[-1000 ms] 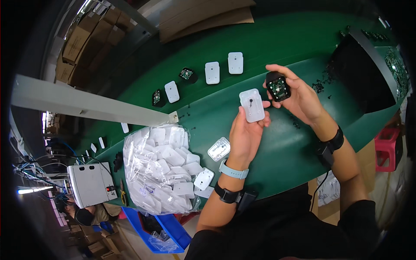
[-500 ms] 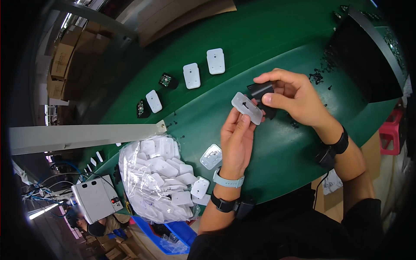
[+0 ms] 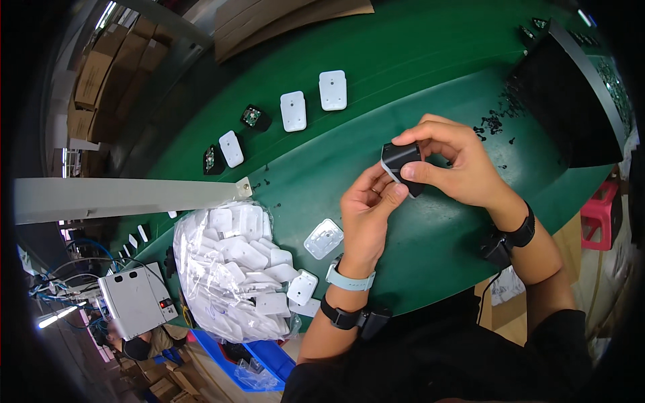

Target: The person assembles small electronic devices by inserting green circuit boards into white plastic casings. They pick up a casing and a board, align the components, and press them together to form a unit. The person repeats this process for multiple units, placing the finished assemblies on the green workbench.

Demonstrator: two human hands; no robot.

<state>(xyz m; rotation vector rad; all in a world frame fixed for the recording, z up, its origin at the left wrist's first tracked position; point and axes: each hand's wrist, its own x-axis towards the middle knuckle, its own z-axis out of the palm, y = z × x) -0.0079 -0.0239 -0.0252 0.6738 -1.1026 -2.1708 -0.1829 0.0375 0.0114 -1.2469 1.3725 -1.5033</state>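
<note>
Over the green table, my right hand point(image 3: 457, 160) grips a black plastic housing point(image 3: 402, 156) between thumb and fingers. My left hand point(image 3: 371, 205) closes on a white plastic cover point(image 3: 388, 173), which lies against the housing's left side; only its edge shows. Whether the two parts are fully joined I cannot tell. Left of my left wrist, a loose white cover point(image 3: 324, 239) rests on the table. A clear plastic bag point(image 3: 228, 269) full of such white covers lies further left.
Beyond the near table stretches a green belt point(image 3: 376, 60) bearing white-covered units point(image 3: 293, 111) and open black housings with circuit boards point(image 3: 254, 117). Black screws point(image 3: 494, 124) lie scattered near a large black bin point(image 3: 557, 94). A metal beam point(image 3: 134, 198) crosses at left. A blue bin point(image 3: 269, 363) stands below the bag.
The white cover has turned from facing up beside the housing to lying against it. Both hands have drawn together, and the view has shifted slightly.
</note>
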